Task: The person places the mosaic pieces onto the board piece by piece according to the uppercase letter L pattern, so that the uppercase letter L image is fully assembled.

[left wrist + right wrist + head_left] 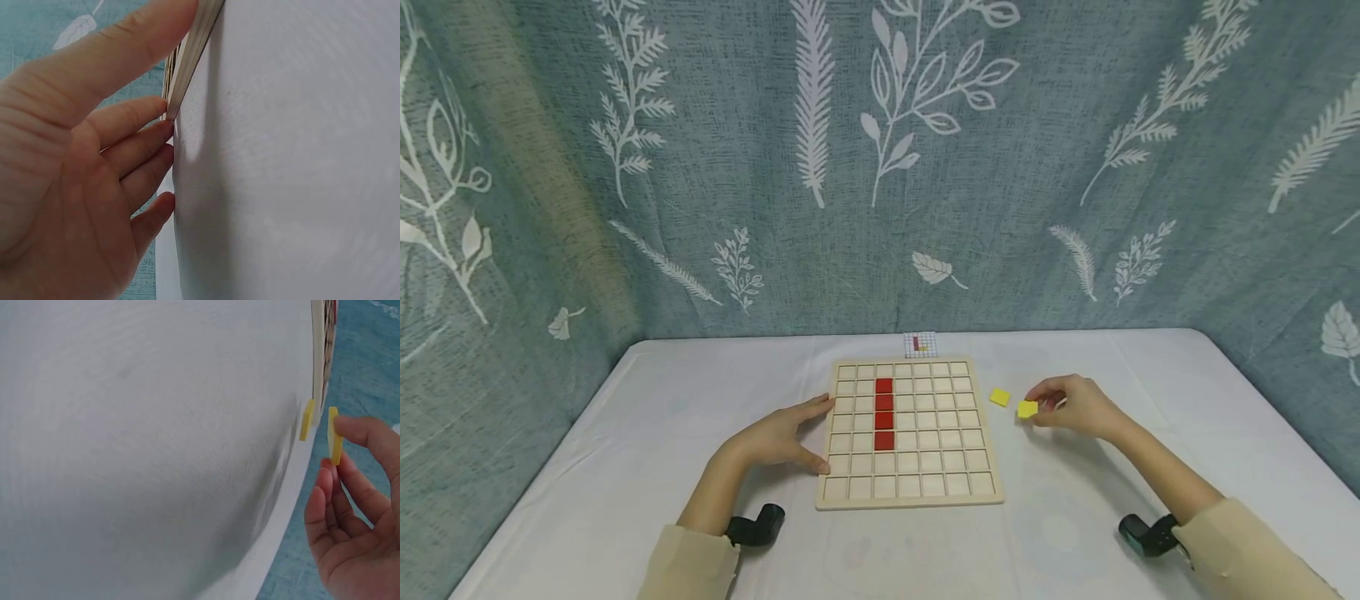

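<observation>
A pale wooden grid board (910, 487) lies on the white table, with a column of several red square tiles (884, 420) in its cells. My left hand (778, 435) rests against the board's left edge, thumb and fingers spread along the rim; in the left wrist view the fingertips touch the board's side (187, 69). Right of the board, my right hand (1078, 407) pinches a yellow square tile (1027, 409) between thumb and fingers. The right wrist view shows this tile (335, 436) raised off the cloth. Another yellow tile (1000, 397) lies flat between the board and that hand.
Behind the board's far edge is a small printed card (921, 344) with a grid and coloured squares. A white cloth (685, 400) covers the table. A blue-green leaf-patterned curtain (850, 250) hangs around the back and sides. Black wrist devices (757, 527) sit at both cuffs.
</observation>
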### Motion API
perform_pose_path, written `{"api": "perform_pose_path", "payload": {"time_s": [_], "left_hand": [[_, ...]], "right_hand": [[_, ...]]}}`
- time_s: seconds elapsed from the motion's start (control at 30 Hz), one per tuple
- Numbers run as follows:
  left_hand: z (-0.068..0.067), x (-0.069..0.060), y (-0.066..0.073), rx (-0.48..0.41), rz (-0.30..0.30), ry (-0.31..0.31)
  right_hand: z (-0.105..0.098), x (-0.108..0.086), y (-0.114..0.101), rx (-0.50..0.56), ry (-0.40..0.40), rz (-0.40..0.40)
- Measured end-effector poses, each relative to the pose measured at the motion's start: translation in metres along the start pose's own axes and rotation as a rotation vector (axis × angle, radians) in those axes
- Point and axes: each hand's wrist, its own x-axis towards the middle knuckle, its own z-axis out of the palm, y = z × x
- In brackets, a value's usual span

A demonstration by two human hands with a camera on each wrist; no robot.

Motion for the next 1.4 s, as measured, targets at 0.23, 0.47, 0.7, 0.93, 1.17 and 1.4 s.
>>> {"api": "perform_pose_path", "payload": {"time_s": [0.23, 0.47, 0.7, 0.93, 1.17, 1.4], "left_hand": [[0.001, -0.001, 0.001, -0.006, -0.001, 0.000], [0.002, -0.001, 0.000, -0.008, -0.005, 0.004], [0.002, -0.002, -0.001, -0.004, 0.012, 0.011], [0.001, -0.002, -0.001, -0.006, 0.015, 0.013], [0.000, -0.002, -0.001, 0.007, 0.027, -0.006], [-0.001, -0.004, 0.004, 0.015, 0.036, -0.040]], "right_hand": [[0.004, 0.000, -0.001, -0.016, 0.047, 0.004], [0.014, 0.002, -0.007, -0.005, 0.071, -0.019], [0.023, 0.006, -0.022, 0.051, 0.031, -0.050], [0.035, 0.014, -0.042, 0.108, -0.012, -0.108], [0.051, 0.025, -0.061, 0.165, -0.059, -0.165], [0.061, 0.031, -0.078, 0.168, -0.102, -0.194]]}}
